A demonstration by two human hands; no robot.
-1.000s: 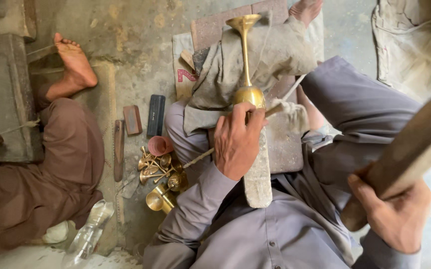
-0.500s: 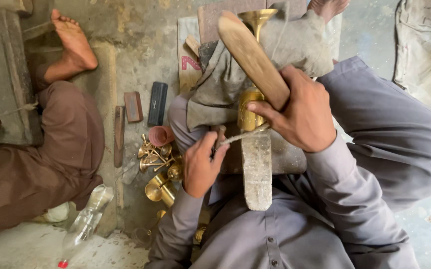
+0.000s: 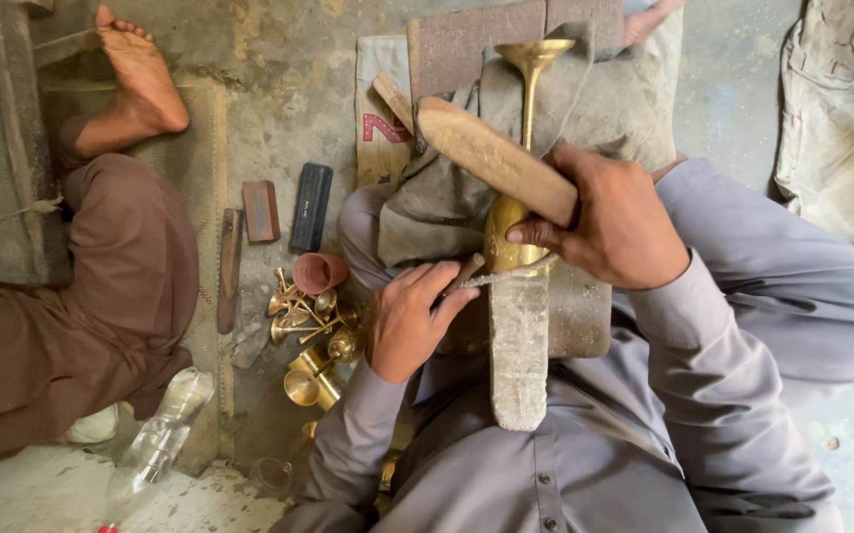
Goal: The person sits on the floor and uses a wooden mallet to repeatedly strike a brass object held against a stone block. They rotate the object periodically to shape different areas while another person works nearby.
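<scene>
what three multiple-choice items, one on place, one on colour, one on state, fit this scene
1. Where does the brass trumpet-shaped piece lie?
A. on the cloth over the person's lap
B. inside the plastic bottle
C. on the bare foot

2. What colour is the small cup by the pile of brass parts?
A. blue
B. reddish pink
C. white

3. What is the right hand doing?
A. resting open on the floor
B. gripping a wooden mallet
C. holding the bottle

Key: 1 A, the piece rests on grey cloth across the knees. 2 B, the cup shows reddish pink. 3 B, the fingers wrap the wooden mallet above the brass.
</scene>
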